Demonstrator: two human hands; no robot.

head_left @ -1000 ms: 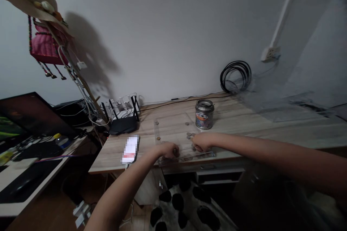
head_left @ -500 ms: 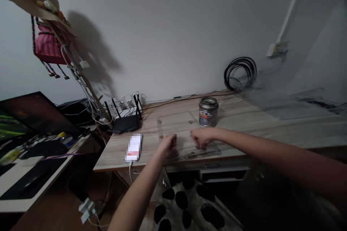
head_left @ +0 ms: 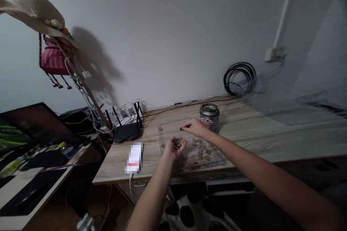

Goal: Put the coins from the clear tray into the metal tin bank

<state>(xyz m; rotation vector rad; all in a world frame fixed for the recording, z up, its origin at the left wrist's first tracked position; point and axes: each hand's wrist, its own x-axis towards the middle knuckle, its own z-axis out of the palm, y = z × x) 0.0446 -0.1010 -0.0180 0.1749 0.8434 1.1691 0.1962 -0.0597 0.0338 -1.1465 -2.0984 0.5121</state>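
Palm up over the clear plastic tray, my left hand cups several coins. Its fingers are curled loosely, and the coins show in the palm. Higher up and a little to the right, my right hand pinches a small dark piece, apparently a coin, between thumb and fingertips. A loose pile of silver and brassy coins lies on the tray to the right of my left hand. One brass coin and a silver coin sit along the tray's left side. Behind my right wrist stands a metal-topped tin.
A phone on a white cable lies left of the tray, with a black router behind it. Coiled black cable leans on the wall. Clear plastic sheeting covers the desk's right part.
My left hand has turned from a fist to palm up, showing coins. My right hand has lifted up and left from the tray, uncovering the coin pile. The view has tilted slightly upward.
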